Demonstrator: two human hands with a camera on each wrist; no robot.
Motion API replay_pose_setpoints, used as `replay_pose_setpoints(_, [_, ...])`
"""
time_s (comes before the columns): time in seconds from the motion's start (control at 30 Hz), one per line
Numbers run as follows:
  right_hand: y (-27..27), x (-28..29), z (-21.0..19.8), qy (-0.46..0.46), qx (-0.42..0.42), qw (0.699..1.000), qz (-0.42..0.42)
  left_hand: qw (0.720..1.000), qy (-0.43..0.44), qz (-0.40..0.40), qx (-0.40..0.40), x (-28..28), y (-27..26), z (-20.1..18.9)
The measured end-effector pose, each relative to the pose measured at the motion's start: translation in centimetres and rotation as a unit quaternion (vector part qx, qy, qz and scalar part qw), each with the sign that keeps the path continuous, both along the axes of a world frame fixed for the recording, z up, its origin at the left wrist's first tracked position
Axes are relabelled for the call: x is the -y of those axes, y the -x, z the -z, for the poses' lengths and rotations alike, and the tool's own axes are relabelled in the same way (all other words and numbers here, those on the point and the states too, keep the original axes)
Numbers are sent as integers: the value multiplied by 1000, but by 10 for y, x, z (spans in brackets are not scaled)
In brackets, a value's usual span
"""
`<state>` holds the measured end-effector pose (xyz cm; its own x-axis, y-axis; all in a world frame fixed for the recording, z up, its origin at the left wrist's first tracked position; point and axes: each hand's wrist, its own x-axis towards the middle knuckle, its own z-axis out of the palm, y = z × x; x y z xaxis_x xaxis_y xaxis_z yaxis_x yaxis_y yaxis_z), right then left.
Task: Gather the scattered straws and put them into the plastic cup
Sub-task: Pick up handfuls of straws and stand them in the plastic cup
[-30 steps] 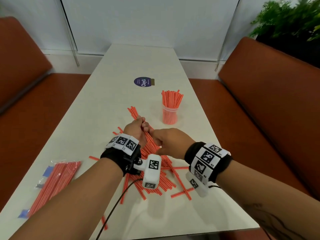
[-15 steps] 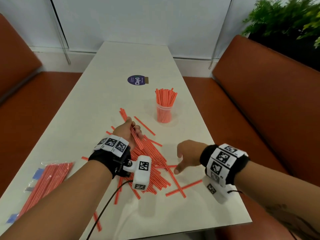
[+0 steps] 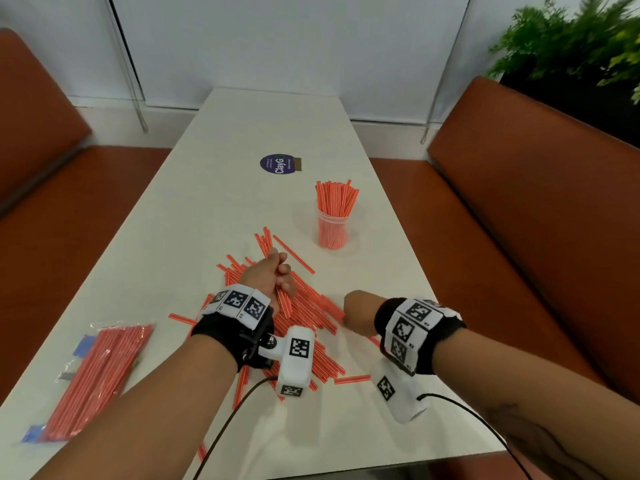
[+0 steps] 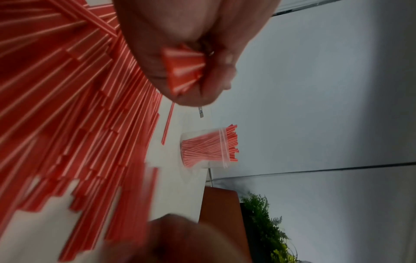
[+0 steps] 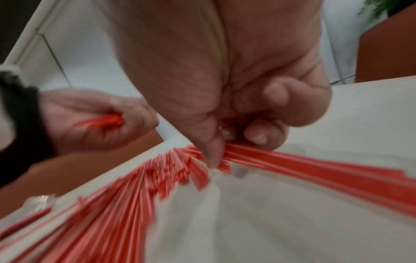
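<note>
Red-and-white striped straws (image 3: 311, 317) lie in a loose pile on the white table (image 3: 225, 202). My left hand (image 3: 273, 275) hovers over the pile's far part and grips a small bundle of straws (image 4: 182, 71) in its fist. At the pile's right edge my right hand (image 3: 356, 315) is down on the table. In the right wrist view its thumb and fingers (image 5: 258, 137) pinch a few straws (image 5: 292, 163), though the picture is blurred. The clear plastic cup (image 3: 331, 230) stands upright beyond the pile to the right, packed with straws.
A clear packet of more straws (image 3: 97, 375) lies near the table's left front edge. A round purple sticker (image 3: 277, 163) sits farther up the table. Brown benches (image 3: 519, 202) flank both sides, and a plant (image 3: 571, 46) stands at the back right.
My right hand left the left hand, dropped to the table right of the pile, then closed on straws at the pile's edge. The left hand kept its bundle.
</note>
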<state>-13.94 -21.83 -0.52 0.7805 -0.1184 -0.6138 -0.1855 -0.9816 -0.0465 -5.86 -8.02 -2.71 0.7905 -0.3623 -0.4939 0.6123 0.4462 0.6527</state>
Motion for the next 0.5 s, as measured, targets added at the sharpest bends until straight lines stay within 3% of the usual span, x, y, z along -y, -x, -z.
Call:
replay_pose_setpoints(0.17, [-19,4,-50,-111,92,983,114,997,-66,34,27,3,4,-4])
replay_pose_setpoints(0.27, [-33,0,-77,-161,120,970,138,994,-96,43,37,8,9,-7])
replay_pose_setpoints(0.5, [-25,-3,-76,-86,61,992,75,989,-123,78,19,6,15,-6])
